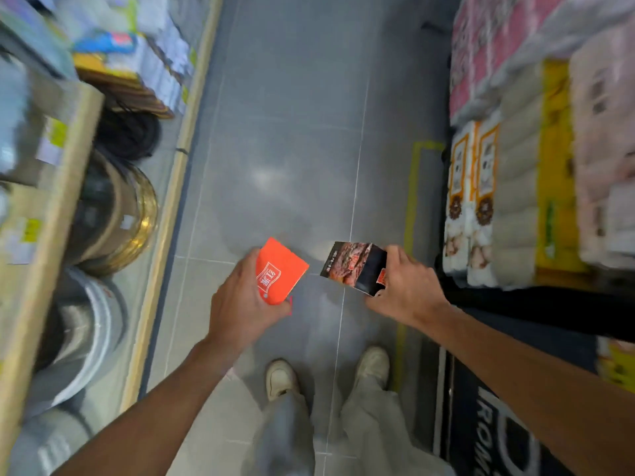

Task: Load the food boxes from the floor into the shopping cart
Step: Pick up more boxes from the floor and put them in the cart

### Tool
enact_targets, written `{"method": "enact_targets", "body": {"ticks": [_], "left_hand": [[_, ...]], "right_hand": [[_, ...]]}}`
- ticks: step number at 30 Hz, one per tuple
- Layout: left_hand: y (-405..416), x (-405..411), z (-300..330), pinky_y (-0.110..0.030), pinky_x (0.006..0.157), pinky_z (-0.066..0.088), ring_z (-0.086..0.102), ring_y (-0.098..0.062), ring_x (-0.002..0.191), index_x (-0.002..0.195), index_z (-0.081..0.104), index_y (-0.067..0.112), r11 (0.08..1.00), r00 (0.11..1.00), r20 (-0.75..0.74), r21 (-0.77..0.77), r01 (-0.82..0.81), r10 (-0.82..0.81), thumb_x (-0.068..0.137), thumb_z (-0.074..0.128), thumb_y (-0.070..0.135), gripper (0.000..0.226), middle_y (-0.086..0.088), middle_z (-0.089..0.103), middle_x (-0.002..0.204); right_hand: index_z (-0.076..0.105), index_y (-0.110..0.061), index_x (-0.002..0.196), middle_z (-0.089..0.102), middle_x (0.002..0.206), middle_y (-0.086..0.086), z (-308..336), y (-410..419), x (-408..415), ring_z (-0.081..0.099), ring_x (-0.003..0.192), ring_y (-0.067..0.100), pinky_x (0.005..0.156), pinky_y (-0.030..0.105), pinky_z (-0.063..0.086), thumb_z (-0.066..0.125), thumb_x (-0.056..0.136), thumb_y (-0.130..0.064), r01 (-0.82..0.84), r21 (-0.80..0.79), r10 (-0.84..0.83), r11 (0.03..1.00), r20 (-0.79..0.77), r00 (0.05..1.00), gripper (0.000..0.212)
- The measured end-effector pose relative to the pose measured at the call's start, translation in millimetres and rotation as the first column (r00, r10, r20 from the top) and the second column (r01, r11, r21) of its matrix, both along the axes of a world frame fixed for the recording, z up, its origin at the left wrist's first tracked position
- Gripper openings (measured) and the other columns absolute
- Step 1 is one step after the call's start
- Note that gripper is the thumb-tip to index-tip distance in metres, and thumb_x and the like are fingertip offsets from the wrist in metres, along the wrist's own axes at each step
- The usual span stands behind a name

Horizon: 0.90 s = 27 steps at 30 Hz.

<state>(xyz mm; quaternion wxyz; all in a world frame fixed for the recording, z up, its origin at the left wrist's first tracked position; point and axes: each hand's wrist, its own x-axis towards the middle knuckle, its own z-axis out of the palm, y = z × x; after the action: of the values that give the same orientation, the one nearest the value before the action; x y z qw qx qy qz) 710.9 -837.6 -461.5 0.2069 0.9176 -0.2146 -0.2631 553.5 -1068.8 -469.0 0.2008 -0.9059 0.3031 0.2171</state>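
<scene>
Food boxes are held above the grey floor (292, 115) — an orange box (280, 271) gripped by the left hand (245, 304), a dark box (355, 267) by the right hand (403, 286). Each is tilted, its long axis slanting away from the person — no cart is seen.

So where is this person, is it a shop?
Most likely a shop aisle: stacked paper roll packs on one side, shelves with price tags on the other, pots below.

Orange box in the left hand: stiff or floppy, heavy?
The orange box is probably stiff: its edges stay straight in the left hand. It seems light, since a one-sided grip holds it aloft. The flat faces make rolling unlikely.
</scene>
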Motion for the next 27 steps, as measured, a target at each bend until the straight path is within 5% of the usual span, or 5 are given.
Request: {"method": "enact_targets", "body": {"ticks": [7,14,20,27], "left_hand": [[25,30,212,-0.040,0.089,0.049,0.060,-0.029,0.117,0.147,0.041,0.021,0.987,0.991,0.111,-0.150,-0.055,0.072,0.056,0.089,0.050,0.107,-0.005,0.059,0.132],[75,39,353,-0.042,0.084,0.054,0.063,-0.023,0.108,0.141,0.044,0.030,0.946,0.966,0.222,-0.320,-0.057,0.134,0.057,0.089,0.051,0.097,0.003,0.063,0.123],[127,22,437,-0.036,0.083,0.051,0.061,-0.021,0.109,0.149,0.039,0.032,0.931,0.924,0.315,-0.350,-0.101,0.218,0.060,0.092,0.050,0.105,0.005,0.060,0.129],[196,-27,490,-0.035,0.079,0.050,0.060,-0.019,0.104,0.148,0.037,0.035,0.878,0.822,0.372,-0.382,-0.287,0.431,0.060,0.091,0.053,0.105,0.008,0.060,0.125]], "right_hand": [[0.041,-0.022,0.126,0.061,0.120,-0.002,228,27,28,0.065,0.104,0.028,0.085,0.042,0.054,0.077,0.065,-0.064,0.098,-0.073,-0.084,0.992,0.172,0.982,0.082],[0.045,-0.024,0.120,0.067,0.114,-0.003,380,69,31,0.067,0.103,0.027,0.078,0.039,0.053,0.075,0.065,-0.073,0.159,-0.176,-0.083,0.971,0.378,0.922,0.080],[0.049,-0.027,0.114,0.066,0.106,-0.013,461,110,30,0.069,0.092,0.018,0.073,0.035,0.055,0.062,0.059,-0.091,0.133,-0.175,-0.019,0.976,0.535,0.844,0.086],[0.047,-0.028,0.109,0.066,0.100,-0.013,502,152,49,0.069,0.091,0.018,0.067,0.031,0.045,0.054,0.057,-0.095,-0.087,-0.197,0.190,0.976,0.593,0.782,0.085]]}}
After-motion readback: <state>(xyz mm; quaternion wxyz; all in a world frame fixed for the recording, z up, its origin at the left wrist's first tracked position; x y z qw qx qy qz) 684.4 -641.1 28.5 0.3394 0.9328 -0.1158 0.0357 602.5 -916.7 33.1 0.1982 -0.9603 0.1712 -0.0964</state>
